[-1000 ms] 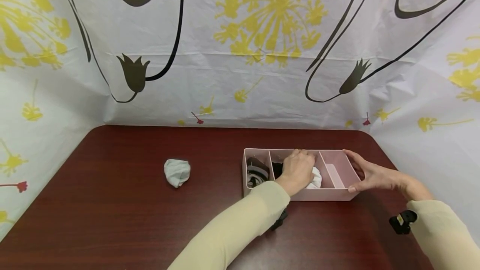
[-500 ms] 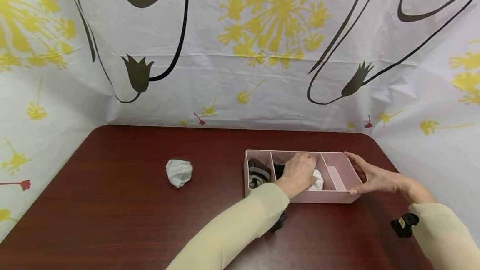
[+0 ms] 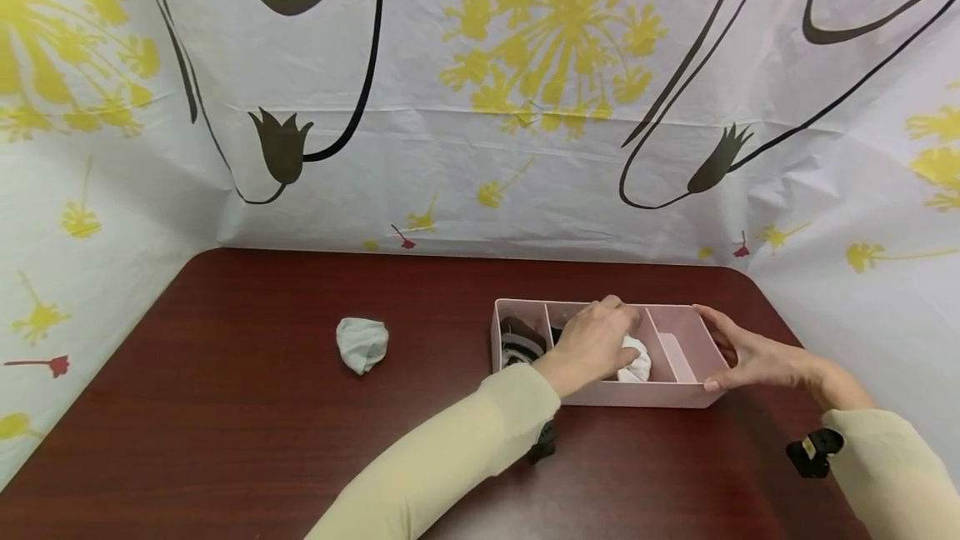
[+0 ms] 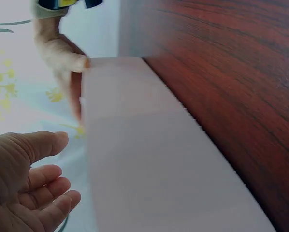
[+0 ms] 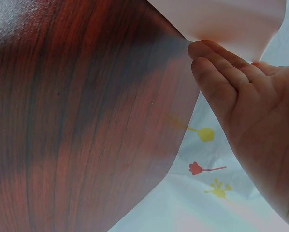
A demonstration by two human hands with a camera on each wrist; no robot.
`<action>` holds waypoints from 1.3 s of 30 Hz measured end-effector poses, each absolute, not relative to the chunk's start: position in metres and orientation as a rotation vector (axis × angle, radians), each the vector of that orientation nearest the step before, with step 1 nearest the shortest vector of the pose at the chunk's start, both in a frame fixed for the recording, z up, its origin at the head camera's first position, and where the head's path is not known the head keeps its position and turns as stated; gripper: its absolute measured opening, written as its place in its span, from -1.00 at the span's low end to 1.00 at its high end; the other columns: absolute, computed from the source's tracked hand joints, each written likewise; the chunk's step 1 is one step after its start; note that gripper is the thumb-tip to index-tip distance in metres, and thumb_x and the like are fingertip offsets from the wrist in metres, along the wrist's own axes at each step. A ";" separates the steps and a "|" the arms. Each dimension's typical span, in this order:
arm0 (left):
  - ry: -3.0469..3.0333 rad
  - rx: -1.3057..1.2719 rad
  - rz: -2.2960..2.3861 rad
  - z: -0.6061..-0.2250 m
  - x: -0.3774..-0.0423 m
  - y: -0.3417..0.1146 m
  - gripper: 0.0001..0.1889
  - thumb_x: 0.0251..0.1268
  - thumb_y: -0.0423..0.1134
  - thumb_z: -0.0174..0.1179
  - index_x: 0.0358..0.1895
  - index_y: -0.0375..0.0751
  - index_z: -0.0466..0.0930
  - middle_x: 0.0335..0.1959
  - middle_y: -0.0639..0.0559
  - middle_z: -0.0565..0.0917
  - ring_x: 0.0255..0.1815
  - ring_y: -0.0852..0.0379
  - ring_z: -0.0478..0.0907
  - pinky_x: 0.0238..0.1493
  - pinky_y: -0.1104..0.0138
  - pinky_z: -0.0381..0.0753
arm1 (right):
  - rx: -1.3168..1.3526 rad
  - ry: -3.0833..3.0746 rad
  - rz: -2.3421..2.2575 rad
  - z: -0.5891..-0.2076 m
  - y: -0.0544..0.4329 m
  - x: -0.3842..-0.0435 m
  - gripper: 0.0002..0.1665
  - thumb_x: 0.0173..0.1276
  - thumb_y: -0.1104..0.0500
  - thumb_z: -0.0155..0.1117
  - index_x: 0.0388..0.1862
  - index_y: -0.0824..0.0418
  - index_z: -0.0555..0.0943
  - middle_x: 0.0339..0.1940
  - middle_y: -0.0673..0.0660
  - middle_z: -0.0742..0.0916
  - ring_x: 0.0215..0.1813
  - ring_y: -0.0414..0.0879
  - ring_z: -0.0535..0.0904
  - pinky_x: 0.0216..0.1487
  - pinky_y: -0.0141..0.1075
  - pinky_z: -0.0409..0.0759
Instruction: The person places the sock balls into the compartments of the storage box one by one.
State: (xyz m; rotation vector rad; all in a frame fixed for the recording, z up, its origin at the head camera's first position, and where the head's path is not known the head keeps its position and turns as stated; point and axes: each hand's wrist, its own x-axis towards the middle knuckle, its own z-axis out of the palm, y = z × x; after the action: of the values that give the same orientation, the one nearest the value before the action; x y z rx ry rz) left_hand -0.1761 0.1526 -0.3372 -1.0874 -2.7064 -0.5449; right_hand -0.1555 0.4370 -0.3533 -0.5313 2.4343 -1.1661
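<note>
We find left hand [image 3: 594, 340] loosely spread, right hand [image 3: 752, 358] gripping pink box [image 3: 637, 395]; firm bracing should prevent sliding

Box [image 3: 652, 395] on table [image 3: 262, 432], cloth bundle [image 3: 362, 345] leftward, sheet [image 3: 420, 136] behind

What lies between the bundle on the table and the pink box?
Bare tabletop separates the white bundle from the pink box in the head view.
</note>
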 end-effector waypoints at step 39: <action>-2.562 -0.912 -1.136 -0.331 -0.180 0.022 -0.55 0.06 -0.18 0.37 0.06 -0.19 0.58 -0.01 -0.01 0.61 -0.22 0.07 0.57 -0.15 0.28 0.53 | -0.577 2.451 -1.149 -0.356 0.438 -0.156 0.21 0.09 0.40 0.34 0.44 0.40 -0.32 0.25 0.46 0.22 0.12 -0.56 0.33 -0.11 -0.43 0.53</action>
State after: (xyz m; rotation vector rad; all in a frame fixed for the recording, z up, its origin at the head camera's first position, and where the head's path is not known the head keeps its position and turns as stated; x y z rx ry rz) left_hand -0.1801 0.0219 -0.3305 -0.9117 -2.5620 -1.1365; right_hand -0.1563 0.4381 -0.3565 -0.5771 2.4506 -1.1494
